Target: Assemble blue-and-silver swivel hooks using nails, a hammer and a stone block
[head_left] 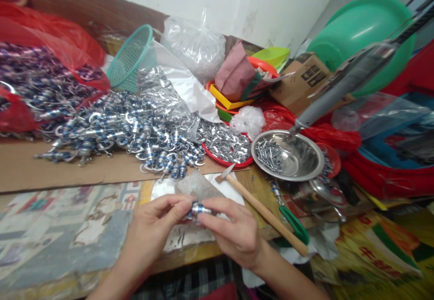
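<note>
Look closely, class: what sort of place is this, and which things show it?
Probably a small hand-assembly workshop, judging by the large heap of blue-and-silver metal parts, the steel bowl holding nail-like pins, and the wooden-handled hammer.

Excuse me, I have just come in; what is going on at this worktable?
A person's left hand and right hand together hold a small silver-and-blue metal piece. A heap of similar pieces lies beyond the hands. A hammer lies to the right, with neither hand on it, and past it a steel bowl contains thin metal pins.
</note>
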Action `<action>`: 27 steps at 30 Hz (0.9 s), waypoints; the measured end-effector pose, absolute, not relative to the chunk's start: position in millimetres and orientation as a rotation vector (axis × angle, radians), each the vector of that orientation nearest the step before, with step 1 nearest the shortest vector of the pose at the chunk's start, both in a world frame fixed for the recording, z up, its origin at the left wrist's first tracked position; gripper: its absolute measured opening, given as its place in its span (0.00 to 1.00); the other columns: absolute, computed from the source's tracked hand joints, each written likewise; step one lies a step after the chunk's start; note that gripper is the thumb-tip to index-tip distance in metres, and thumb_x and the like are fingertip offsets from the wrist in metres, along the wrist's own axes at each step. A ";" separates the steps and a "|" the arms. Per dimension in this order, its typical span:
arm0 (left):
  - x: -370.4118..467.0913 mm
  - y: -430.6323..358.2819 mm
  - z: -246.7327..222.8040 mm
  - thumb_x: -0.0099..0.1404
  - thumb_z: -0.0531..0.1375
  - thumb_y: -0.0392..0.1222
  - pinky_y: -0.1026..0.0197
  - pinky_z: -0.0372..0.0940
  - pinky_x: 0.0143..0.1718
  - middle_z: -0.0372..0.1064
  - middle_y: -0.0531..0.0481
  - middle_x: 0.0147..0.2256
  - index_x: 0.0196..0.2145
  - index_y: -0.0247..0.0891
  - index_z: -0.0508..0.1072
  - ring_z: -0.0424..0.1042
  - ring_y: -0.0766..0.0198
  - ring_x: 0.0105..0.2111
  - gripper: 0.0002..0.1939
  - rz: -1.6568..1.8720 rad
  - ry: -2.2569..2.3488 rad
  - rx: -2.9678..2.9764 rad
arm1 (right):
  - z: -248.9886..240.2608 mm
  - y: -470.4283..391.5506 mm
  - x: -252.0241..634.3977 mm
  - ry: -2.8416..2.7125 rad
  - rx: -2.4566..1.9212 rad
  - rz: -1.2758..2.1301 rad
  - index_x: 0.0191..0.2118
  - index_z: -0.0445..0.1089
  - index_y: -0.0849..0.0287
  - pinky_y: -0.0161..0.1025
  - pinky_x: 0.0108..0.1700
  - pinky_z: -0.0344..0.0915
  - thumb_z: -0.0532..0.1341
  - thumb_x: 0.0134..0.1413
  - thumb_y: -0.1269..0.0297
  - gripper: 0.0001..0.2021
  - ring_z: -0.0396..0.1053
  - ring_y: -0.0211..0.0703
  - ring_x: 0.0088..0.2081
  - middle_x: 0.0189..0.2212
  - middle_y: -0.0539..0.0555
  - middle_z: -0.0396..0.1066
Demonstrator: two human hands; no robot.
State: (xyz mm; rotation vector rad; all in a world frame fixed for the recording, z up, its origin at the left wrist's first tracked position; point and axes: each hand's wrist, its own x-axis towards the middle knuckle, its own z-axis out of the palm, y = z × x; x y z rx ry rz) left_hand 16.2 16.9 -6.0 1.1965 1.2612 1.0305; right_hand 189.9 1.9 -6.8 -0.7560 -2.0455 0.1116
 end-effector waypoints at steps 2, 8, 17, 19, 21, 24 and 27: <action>15.6 17.5 -1.1 0.53 0.61 0.45 0.61 0.69 0.32 0.78 0.50 0.27 0.25 0.41 0.78 0.75 0.58 0.28 0.07 1.028 1.317 1.358 | -4.5 3.0 193.3 -2.137 -0.681 0.038 0.43 0.70 0.59 0.37 0.40 0.71 0.54 0.56 0.75 0.12 0.71 0.42 0.41 0.37 0.59 0.74; 11.6 15.3 5.4 0.54 0.60 0.41 0.62 0.66 0.41 0.78 0.51 0.33 0.24 0.43 0.77 0.74 0.59 0.34 0.06 1.158 1.278 1.749 | -2.8 1.8 195.5 -2.124 -0.710 0.035 0.42 0.72 0.60 0.37 0.42 0.71 0.55 0.55 0.75 0.12 0.71 0.43 0.43 0.38 0.60 0.74; 18.6 14.3 -7.9 0.51 0.63 0.47 0.60 0.69 0.34 0.78 0.48 0.28 0.27 0.37 0.78 0.75 0.57 0.30 0.10 1.003 1.339 1.207 | -13.1 -0.4 184.5 -1.795 -0.946 0.521 0.35 0.77 0.59 0.34 0.34 0.72 0.65 0.46 0.72 0.08 0.74 0.41 0.31 0.31 0.58 0.76; 22.4 10.3 -15.4 0.50 0.65 0.47 0.58 0.70 0.38 0.78 0.46 0.33 0.36 0.36 0.77 0.75 0.56 0.35 0.17 1.012 1.273 1.063 | -13.2 -2.1 183.1 -1.735 -1.027 0.602 0.33 0.77 0.59 0.34 0.32 0.72 0.66 0.45 0.71 0.06 0.74 0.41 0.29 0.28 0.57 0.76; 25.8 5.6 -21.0 0.47 0.67 0.45 0.58 0.70 0.40 0.77 0.47 0.35 0.46 0.37 0.71 0.74 0.56 0.39 0.27 1.022 1.175 0.966 | -11.3 -4.3 183.4 -1.709 -1.098 0.658 0.32 0.78 0.58 0.34 0.31 0.71 0.65 0.45 0.71 0.06 0.73 0.41 0.29 0.27 0.55 0.76; 28.9 1.8 -25.4 0.46 0.68 0.44 0.58 0.70 0.41 0.76 0.48 0.34 0.52 0.37 0.64 0.74 0.56 0.40 0.35 1.039 1.095 0.883 | -3.5 -0.8 189.7 -1.802 -1.141 0.799 0.33 0.77 0.55 0.33 0.31 0.70 0.63 0.48 0.70 0.06 0.73 0.39 0.29 0.27 0.53 0.76; 28.6 3.5 -27.5 0.49 0.66 0.45 0.57 0.69 0.42 0.76 0.47 0.35 0.51 0.37 0.64 0.74 0.56 0.39 0.33 1.009 1.087 0.868 | 5.7 22.5 209.1 -1.972 -1.257 0.665 0.34 0.77 0.54 0.35 0.38 0.69 0.61 0.51 0.70 0.07 0.73 0.39 0.34 0.31 0.52 0.76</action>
